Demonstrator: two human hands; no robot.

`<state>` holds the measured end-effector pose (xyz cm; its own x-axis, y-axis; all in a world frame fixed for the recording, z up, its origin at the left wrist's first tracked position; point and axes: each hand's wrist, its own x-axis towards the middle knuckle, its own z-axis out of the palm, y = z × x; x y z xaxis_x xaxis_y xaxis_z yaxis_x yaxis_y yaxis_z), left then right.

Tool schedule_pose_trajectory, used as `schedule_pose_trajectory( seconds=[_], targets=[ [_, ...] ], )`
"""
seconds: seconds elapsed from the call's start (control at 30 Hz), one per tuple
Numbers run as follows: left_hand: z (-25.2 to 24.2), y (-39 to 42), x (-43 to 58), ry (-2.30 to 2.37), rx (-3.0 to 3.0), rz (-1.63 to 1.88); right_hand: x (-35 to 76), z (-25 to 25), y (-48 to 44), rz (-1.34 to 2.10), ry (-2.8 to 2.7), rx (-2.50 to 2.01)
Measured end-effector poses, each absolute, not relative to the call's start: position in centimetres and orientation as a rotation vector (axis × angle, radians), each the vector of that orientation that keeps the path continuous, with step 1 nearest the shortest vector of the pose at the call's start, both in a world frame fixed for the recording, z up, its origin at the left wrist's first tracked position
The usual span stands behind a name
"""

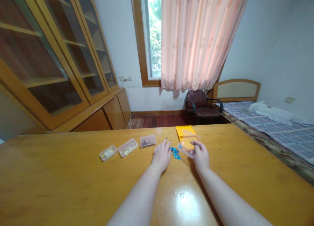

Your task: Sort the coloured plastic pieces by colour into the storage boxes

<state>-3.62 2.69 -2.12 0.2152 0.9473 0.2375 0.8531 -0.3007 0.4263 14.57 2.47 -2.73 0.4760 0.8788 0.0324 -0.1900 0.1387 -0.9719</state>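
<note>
My right hand (201, 155) grips the near right side of a small clear plastic box (185, 150), which is tilted over the table with a little blue inside. To its left, a loose pile of small blue pieces (175, 153) lies on the wood. My left hand (162, 154) rests beside that pile, fingers stretched out toward the far side and holding nothing I can see. Behind the box sits a yellow tray (183, 129), partly hidden by the clear plastic.
Left of my hands stand three clear boxes: one with dark pieces (148, 141), one with cream pieces (128, 148), one with yellow and white contents (108, 153). The wooden table (73, 180) ends at its far edge, before an office chair (200, 105). A bed (274, 121) adjoins the right.
</note>
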Motion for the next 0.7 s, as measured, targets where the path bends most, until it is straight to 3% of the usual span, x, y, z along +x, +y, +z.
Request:
schedule_pose_trajectory(
  seconds=[0.23,0.7],
  targets=[
    [-3.1,2.0,-3.3,1.499,2.467,0.287,14.2,-3.0,2.6,0.943,-0.701,-1.151],
    [-3.2,2.2,-2.9,1.519,2.386,0.270,13.0,-3.3,2.4,1.144,-0.737,-1.194]
  ],
)
